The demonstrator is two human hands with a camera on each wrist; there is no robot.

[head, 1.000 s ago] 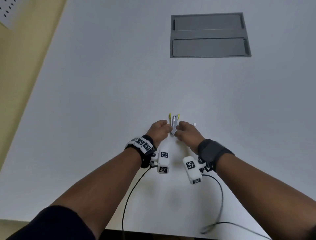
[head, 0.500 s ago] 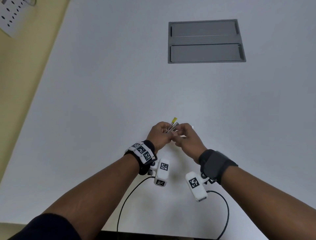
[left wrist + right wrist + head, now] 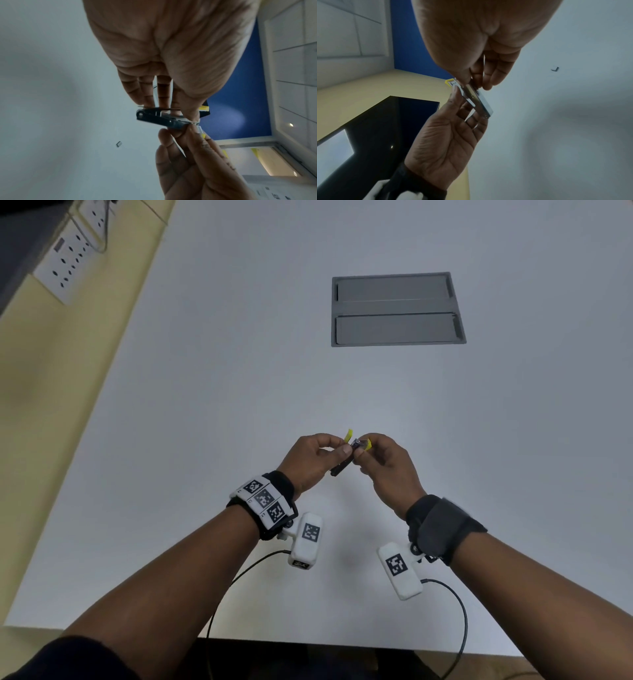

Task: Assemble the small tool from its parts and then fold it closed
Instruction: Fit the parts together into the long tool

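A small metal folding tool (image 3: 346, 459) with yellow-tipped handles hangs above the white table (image 3: 239, 371), held between both hands. My left hand (image 3: 342, 447) pinches its dark metal body from the left. From the right, my right hand (image 3: 364, 451) pinches the end by a yellow tip (image 3: 368, 444). In the left wrist view the tool (image 3: 154, 118) lies across my left fingertips (image 3: 145, 100), and the right hand's fingers (image 3: 171, 136) come up from below. In the right wrist view the tool (image 3: 477, 101) runs slanted between both hands. One small loose metal part (image 3: 118, 143) lies on the table.
A grey recessed panel (image 3: 397, 309) sits in the table at the far right. A white power strip (image 3: 68, 258) lies beyond the table's left edge. Camera cables (image 3: 459, 621) trail off the near edge. The small part (image 3: 555, 69) also shows in the right wrist view.
Both hands have lifted the tool off the table and turned it. Its yellow tips pointed away before; now it slants between the fingertips with the dark end toward me.
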